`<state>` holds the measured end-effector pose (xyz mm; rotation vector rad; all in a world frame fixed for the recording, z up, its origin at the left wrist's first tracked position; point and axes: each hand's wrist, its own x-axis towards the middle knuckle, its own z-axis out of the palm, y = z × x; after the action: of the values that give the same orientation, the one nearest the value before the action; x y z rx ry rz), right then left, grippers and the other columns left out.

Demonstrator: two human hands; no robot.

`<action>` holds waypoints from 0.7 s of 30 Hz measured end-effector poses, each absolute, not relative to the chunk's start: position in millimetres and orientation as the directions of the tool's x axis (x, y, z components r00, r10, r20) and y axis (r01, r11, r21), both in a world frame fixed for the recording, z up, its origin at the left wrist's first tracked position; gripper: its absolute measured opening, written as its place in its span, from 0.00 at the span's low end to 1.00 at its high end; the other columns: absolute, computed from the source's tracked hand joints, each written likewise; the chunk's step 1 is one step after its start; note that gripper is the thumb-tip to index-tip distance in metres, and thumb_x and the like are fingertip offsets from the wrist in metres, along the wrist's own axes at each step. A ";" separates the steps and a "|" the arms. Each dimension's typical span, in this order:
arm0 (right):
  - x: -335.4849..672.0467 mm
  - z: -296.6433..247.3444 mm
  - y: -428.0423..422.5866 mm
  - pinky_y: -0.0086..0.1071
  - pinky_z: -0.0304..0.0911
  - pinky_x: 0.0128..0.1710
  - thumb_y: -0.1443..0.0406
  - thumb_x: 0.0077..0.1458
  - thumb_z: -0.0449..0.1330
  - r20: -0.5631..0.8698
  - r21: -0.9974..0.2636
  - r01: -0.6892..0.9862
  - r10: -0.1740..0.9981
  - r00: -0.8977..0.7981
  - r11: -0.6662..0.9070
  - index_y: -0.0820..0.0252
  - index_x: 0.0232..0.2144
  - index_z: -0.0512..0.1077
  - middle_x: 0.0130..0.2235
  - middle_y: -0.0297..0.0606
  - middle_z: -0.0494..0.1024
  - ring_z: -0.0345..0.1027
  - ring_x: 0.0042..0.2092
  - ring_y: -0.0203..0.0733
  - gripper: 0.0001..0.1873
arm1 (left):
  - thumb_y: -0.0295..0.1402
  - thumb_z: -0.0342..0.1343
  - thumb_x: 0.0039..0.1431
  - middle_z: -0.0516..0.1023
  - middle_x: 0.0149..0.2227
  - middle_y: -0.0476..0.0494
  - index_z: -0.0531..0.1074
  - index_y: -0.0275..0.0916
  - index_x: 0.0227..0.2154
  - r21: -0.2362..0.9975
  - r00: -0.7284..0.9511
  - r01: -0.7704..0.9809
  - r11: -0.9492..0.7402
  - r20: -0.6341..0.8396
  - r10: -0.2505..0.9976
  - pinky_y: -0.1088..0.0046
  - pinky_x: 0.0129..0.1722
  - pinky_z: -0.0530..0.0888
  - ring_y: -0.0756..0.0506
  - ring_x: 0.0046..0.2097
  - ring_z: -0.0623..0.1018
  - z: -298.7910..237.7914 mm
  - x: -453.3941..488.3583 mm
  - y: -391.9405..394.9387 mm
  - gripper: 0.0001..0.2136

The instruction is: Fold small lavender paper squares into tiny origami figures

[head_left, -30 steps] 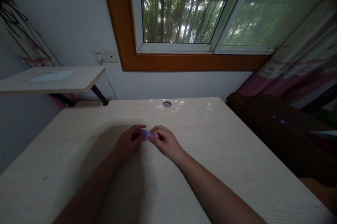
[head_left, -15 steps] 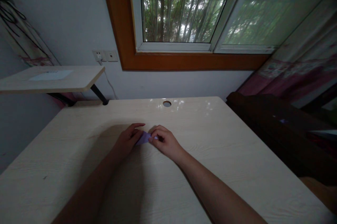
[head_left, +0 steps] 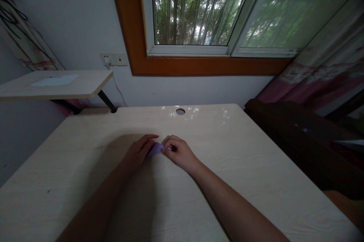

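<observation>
A small piece of folded purple paper [head_left: 155, 149] lies low over the desk between my two hands. My left hand [head_left: 140, 151] holds its left side, the thumb and lower fingers against the paper while the index finger stretches out above it. On the other side, my right hand [head_left: 178, 152] pinches the paper's right end between thumb and fingertips. Both hands partly cover the paper, so its full shape is hidden.
The pale wooden desk [head_left: 227, 181] has a round cable hole [head_left: 180, 111] near its back edge. A raised shelf [head_left: 57, 84] on black legs stands at the back left, bearing a pale sheet [head_left: 55, 80]. Dark furniture [head_left: 284, 132] borders the right side, below a curtain.
My left index finger has shifted slightly to the right over the paper. My right hand has barely moved and still pinches the paper's right end.
</observation>
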<state>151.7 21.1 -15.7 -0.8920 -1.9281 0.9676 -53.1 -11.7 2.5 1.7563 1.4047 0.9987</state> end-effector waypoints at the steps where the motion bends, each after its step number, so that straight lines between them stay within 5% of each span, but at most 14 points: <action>1: 151.6 -16.1 21.3 0.29 0.59 0.33 0.66 0.54 0.65 0.329 -0.855 0.235 0.834 -0.443 0.463 0.58 0.26 0.73 0.31 0.33 0.72 0.65 0.33 0.36 0.06 | 0.40 0.46 0.66 0.80 0.40 0.46 0.73 0.43 0.50 0.863 0.134 0.467 -0.193 0.147 0.980 0.71 0.42 0.70 0.46 0.40 0.77 2.2 -53.2 -11.7 0.16; 5: 151.4 -16.8 21.8 0.29 0.59 0.33 0.66 0.54 0.65 0.323 -0.855 0.244 0.838 -0.441 0.458 0.59 0.26 0.73 0.31 0.34 0.72 0.65 0.33 0.36 0.06 | 0.41 0.54 0.61 0.81 0.35 0.47 0.71 0.41 0.51 0.891 0.171 0.428 -0.151 0.084 0.982 0.72 0.35 0.72 0.46 0.35 0.78 -0.8 -53.0 -11.0 0.18; 10: 151.5 -19.2 22.1 0.29 0.59 0.33 0.64 0.54 0.65 0.318 -0.857 0.251 0.846 -0.428 0.450 0.58 0.26 0.73 0.31 0.34 0.72 0.65 0.33 0.36 0.06 | 0.39 0.57 0.59 0.83 0.38 0.45 0.73 0.42 0.48 0.906 0.176 0.401 -0.136 0.069 0.982 0.70 0.40 0.74 0.44 0.39 0.81 -4.2 -52.8 -9.6 0.15; 17: 148.9 -24.0 21.6 0.28 0.61 0.33 0.59 0.52 0.66 0.169 -0.972 0.097 0.923 -0.347 0.215 0.57 0.42 0.69 0.34 0.32 0.73 0.65 0.32 0.34 0.16 | 0.43 0.58 0.57 0.83 0.37 0.44 0.71 0.40 0.51 0.958 0.062 0.285 -0.028 0.011 0.998 0.70 0.38 0.74 0.43 0.39 0.81 -0.5 -54.0 -7.1 0.20; 21: 149.1 -21.3 20.7 0.28 0.58 0.31 0.56 0.54 0.64 0.133 -0.966 0.155 0.915 -0.380 0.205 0.59 0.35 0.72 0.29 0.31 0.70 0.62 0.30 0.34 0.12 | 0.43 0.59 0.57 0.83 0.35 0.45 0.72 0.40 0.51 0.967 0.014 0.255 0.005 -0.009 1.000 0.73 0.33 0.72 0.45 0.36 0.80 3.5 -54.9 -6.5 0.21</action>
<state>149.1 20.7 -21.3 -1.0129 -1.7076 1.2427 -54.9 -6.5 3.5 1.3981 1.3882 1.0587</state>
